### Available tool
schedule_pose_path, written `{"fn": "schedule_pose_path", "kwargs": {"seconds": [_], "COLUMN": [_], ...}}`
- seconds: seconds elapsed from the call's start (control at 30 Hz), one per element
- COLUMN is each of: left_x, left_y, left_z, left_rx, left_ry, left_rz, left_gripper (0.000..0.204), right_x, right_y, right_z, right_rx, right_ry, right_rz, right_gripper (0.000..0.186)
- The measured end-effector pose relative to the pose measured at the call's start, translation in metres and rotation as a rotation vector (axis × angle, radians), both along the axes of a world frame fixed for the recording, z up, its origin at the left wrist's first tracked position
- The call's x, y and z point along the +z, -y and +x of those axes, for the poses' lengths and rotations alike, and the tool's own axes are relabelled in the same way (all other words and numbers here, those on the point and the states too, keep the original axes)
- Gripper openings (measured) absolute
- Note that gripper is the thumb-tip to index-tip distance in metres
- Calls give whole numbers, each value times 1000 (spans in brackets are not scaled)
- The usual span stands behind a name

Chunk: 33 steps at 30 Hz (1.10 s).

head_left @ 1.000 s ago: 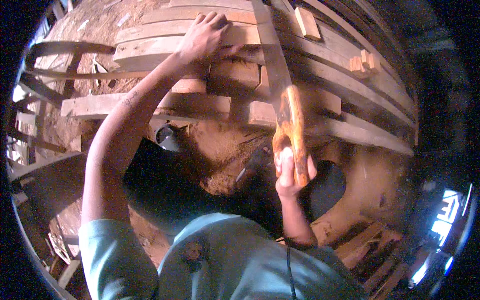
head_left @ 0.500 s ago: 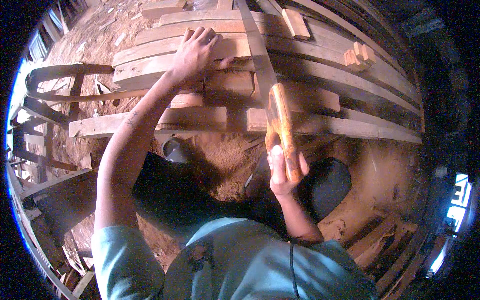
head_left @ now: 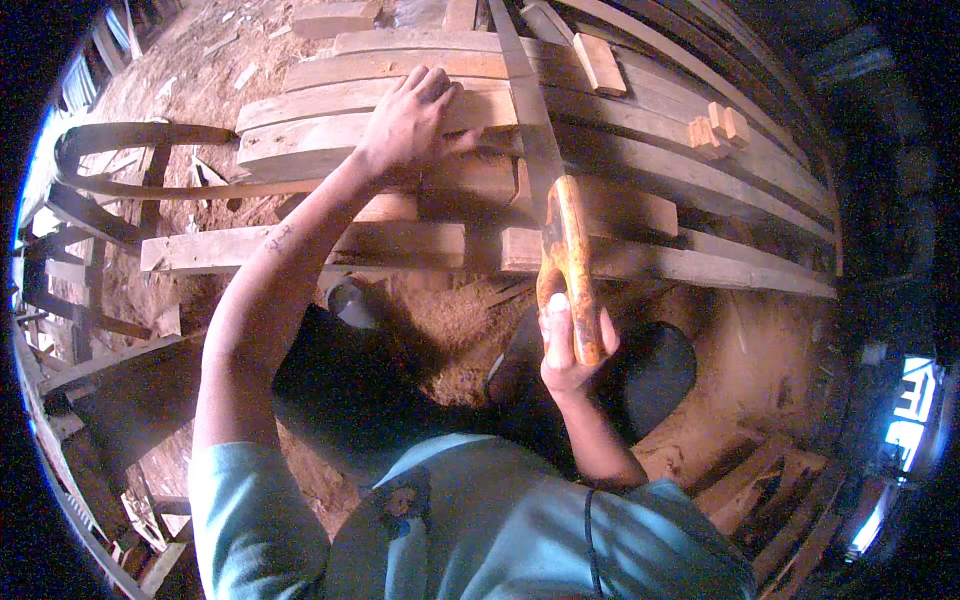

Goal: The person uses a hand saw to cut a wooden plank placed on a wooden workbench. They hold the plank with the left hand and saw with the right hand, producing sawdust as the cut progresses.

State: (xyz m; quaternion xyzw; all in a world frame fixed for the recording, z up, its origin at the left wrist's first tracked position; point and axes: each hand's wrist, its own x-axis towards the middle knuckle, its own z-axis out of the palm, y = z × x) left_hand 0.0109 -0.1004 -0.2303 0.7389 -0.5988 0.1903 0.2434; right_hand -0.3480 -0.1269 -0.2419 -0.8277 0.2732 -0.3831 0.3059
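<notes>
My right hand (head_left: 570,355) is wrapped round the yellow-brown wooden handle of a hand saw (head_left: 567,255). Its long metal blade (head_left: 532,105) points away from me across the boards. Left of the blade, my left hand (head_left: 412,125) presses on a wooden plank (head_left: 488,106); its fingers curl over the wood and its thumb reaches toward the blade. The blade runs close by the plank's right end. Whether its teeth are in the wood, I cannot tell.
Long boards (head_left: 700,165) extend to the right, with small wood blocks (head_left: 718,130) and a short offcut (head_left: 599,64) on top. Nearer me lies a separate beam (head_left: 400,243). A curved wooden frame (head_left: 150,133) stands at left. Sawdust (head_left: 450,310) covers the ground.
The view has shifted slightly, so the boards and my left hand appear a little further right. The saw tilts marginally differently; both hands keep their hold.
</notes>
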Motion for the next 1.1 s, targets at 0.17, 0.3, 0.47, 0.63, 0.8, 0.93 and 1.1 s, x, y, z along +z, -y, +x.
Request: {"fn": "schedule_pose_path", "kwargs": {"seconds": [0.17,0.3,0.47,0.63,0.8,0.93,1.1], "left_x": [-2,-3,-4,-15,-8,13,-24], "left_y": [-1,2,-2,2,-2,-3,9], "left_z": [9,12,14,22,16,9,32], "left_rx": [42,61,88,73,29,0,-61], "left_ry": [33,39,53,93,82,-38,133], "left_rz": [-4,-1,34,19,11,94,-15], "left_gripper": [56,58,58,58,48,58,43], "right_x": [4,-8,13,26,31,32,40], "right_y": [0,-1,-1,-19,-33,-37,-22], "right_z": [-24,-76,-116,-146,-136,-123,-86], "right_rx": [86,84,203,254,155,116,83], "right_ry": [8,-169,-167,142,233,225,218], "right_rz": [1,-320,-372,443,664,670,576], "right_gripper": [5,6,8,13,14,15,16]}}
